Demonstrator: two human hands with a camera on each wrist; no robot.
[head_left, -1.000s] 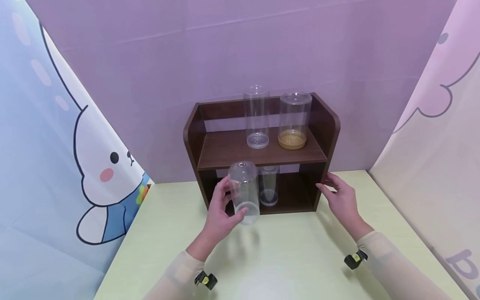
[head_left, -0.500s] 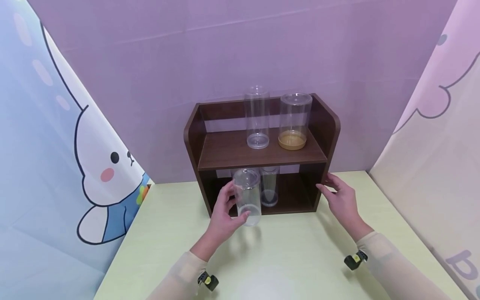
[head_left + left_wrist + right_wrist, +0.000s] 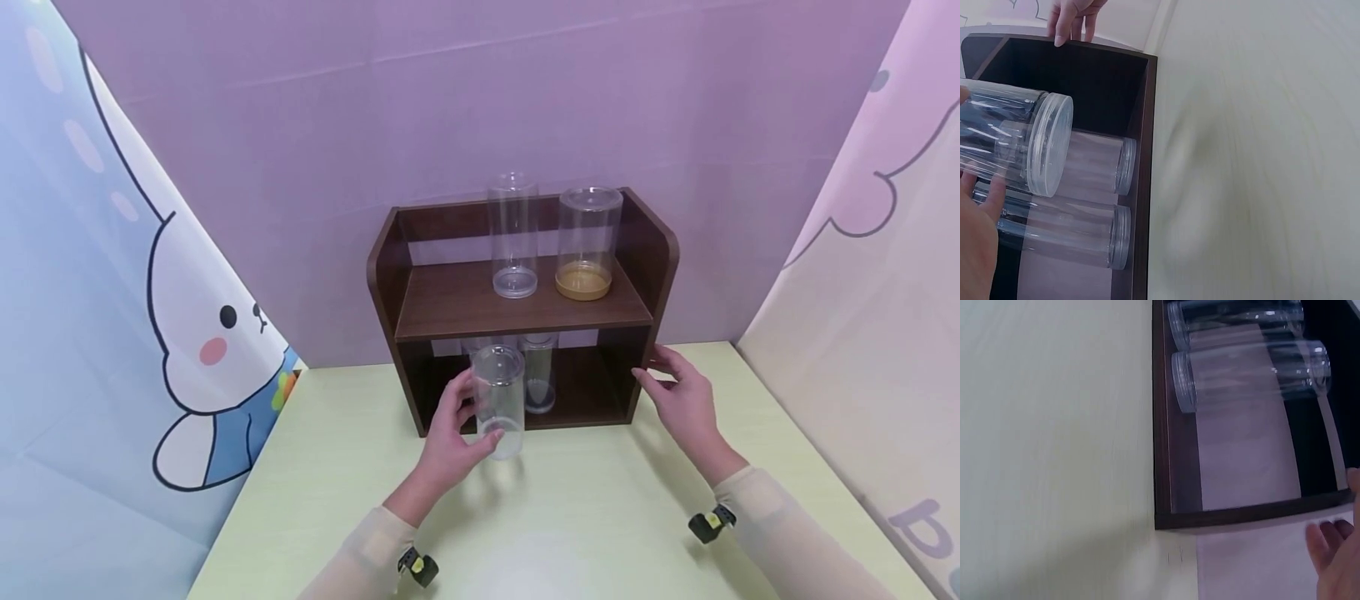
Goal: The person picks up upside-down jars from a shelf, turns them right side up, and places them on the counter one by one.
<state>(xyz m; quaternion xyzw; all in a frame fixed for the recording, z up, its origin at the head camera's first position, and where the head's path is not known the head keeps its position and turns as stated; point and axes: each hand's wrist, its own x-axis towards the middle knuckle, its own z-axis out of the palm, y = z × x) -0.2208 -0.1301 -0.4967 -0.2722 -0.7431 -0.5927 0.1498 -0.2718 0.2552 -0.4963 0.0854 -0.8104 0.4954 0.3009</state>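
My left hand [image 3: 448, 442] grips a clear plastic jar [image 3: 498, 396], held in front of the lower compartment of a dark brown wooden shelf [image 3: 525, 323]. The jar's translucent capped end [image 3: 1054, 147] points down, apart from the table. Two slimmer clear jars stand in that compartment: one [image 3: 539, 375] shows beside the held jar, while the other [image 3: 1066, 231] is mostly hidden behind it in the head view. At the shelf's right side panel my right hand [image 3: 681, 408] holds the edge, thumb [image 3: 1352, 479] on the inner side and fingers [image 3: 1322, 544] outside.
On the upper board stand a tall clear jar [image 3: 513, 237] and a wider clear jar with a tan-coloured base [image 3: 583, 282]. A pale table [image 3: 570, 508] lies under the shelf. Purple cloth [image 3: 300, 150] hangs behind, with printed cloths at both sides.
My left hand has moved the jar slightly right and down in the head view, uncovering part of the jar behind it. The right hand has stayed at the side panel.
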